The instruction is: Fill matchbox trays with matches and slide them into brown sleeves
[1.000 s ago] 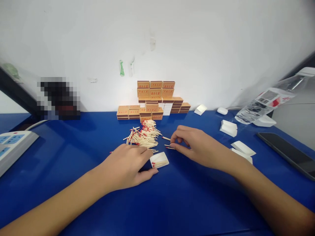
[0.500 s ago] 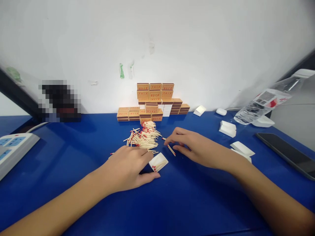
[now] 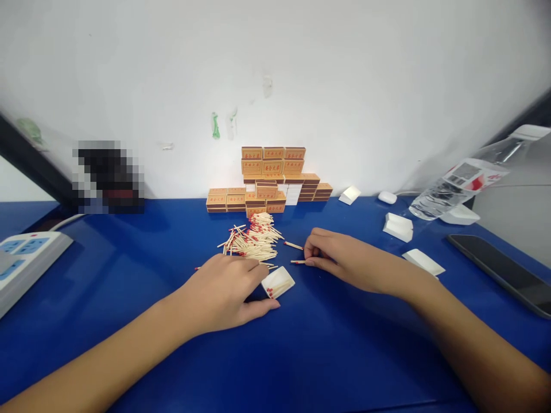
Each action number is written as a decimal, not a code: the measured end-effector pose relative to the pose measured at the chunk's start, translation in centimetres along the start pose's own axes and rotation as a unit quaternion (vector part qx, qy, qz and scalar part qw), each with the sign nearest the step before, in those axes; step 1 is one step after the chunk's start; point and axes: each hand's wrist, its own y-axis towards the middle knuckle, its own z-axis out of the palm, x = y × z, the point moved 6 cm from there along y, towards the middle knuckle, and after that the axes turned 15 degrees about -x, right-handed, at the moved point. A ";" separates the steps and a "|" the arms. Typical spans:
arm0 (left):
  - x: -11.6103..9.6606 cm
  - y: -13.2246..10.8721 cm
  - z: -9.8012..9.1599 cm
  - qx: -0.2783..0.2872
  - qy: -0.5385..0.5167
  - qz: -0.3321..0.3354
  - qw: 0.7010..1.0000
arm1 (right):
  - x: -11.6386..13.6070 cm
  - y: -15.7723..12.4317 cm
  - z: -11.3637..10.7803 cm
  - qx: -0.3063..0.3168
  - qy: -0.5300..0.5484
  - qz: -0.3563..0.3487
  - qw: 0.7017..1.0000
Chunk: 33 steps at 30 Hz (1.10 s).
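Note:
My left hand (image 3: pixel 228 289) is on the blue table with thumb and fingers closed around the left side of a small white tray (image 3: pixel 279 282). Several red-tipped matches lie in that tray. To its right, my right hand (image 3: pixel 333 255) pinches the end of a match (image 3: pixel 298 262) between thumb and finger. Another match (image 3: pixel 293 245) lies just beyond it. A heap of loose matches (image 3: pixel 258 238) spreads behind the tray. Behind the heap, orange and brown matchboxes (image 3: pixel 272 167) are stacked against the wall.
On the right are white trays (image 3: pixel 398 227), a white case (image 3: pixel 387 197), a tilted water bottle (image 3: pixel 458 178) and a dark phone (image 3: pixel 503 269). A power strip (image 3: pixel 37 264) lies at the left edge; a pixelated dark object (image 3: pixel 107 178) stands behind it.
My right hand has closed on a match and shifted slightly right. The match has turned to lie nearly level. My left hand stays at the tray.

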 end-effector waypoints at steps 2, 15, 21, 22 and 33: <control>0.0 0.0 0.0 -0.001 0.000 0.001 1.000 | 0.3 -0.1 -0.2 -0.012 0.011 0.001 1.000; 0.0 0.0 0.2 -0.006 -0.021 0.001 1.000 | 5.4 -0.8 1.6 -0.016 0.063 -0.068 0.996; -0.1 0.0 0.1 0.005 -0.011 -0.006 1.000 | 4.0 -0.4 -0.1 -0.079 0.055 -0.041 0.995; -0.1 0.1 0.1 0.006 -0.013 -0.007 1.000 | 4.0 -0.3 -0.1 -0.073 0.058 -0.040 0.995; -0.1 0.0 0.1 0.004 -0.017 -0.003 1.000 | 4.8 -0.3 0.2 -0.085 0.081 -0.040 0.992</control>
